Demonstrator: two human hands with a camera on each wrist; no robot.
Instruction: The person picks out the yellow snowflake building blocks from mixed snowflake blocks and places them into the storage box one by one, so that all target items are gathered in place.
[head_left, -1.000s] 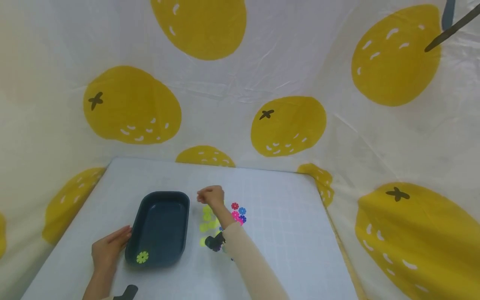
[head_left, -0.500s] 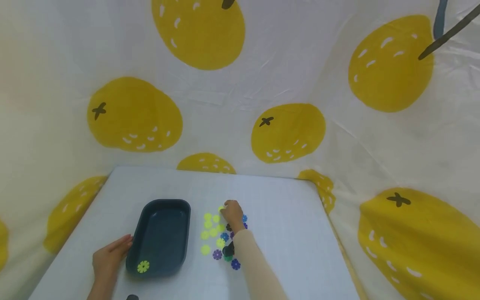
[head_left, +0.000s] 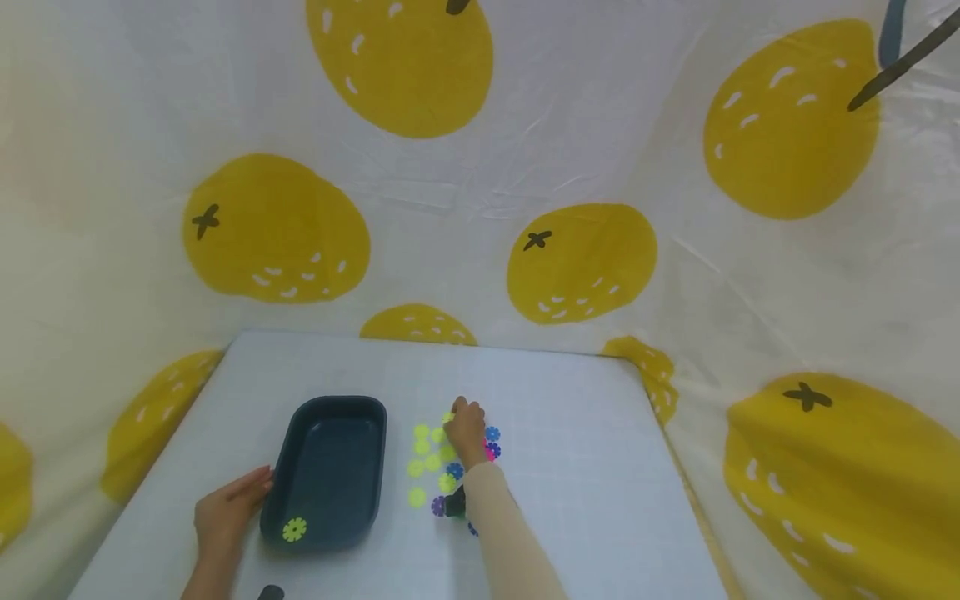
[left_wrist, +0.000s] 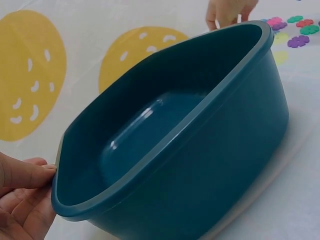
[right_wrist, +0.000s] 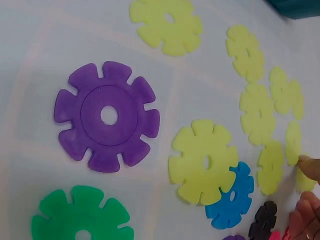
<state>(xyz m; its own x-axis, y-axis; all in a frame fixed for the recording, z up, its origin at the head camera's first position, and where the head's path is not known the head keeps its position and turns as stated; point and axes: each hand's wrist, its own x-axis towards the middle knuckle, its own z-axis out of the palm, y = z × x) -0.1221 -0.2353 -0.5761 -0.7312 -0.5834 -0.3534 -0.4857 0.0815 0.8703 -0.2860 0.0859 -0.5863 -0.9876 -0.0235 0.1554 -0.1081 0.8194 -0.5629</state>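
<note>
The left hand (head_left: 225, 510) holds the near left side of a dark teal plastic tub (left_wrist: 240, 110), with the thumb at its rim. One yellow-green disc (head_left: 295, 530) shows inside near the front corner. To the tub's right, the right hand (head_left: 466, 432) reaches down among notched, flower-shaped plastic discs. Its thumb and fingers pinch a yellow-green flower disc (right_wrist: 306, 181) at the far end of the group. Nearby lie more yellow-green discs (right_wrist: 203, 162), a purple disc (right_wrist: 107, 117), a green disc (right_wrist: 82, 215) and a blue disc (right_wrist: 232, 197).
A white cloth covers the table (head_left: 585, 467). Behind and beside it hangs a white curtain (head_left: 450, 275) printed with large yellow fruit. Pink and blue discs (head_left: 492, 450) lie to the right of the right hand, partly hidden by it.
The right hand moved from beside the tub's far right corner to the right and down onto the discs. The left hand stays at the tub. The head view shifted slightly.
</note>
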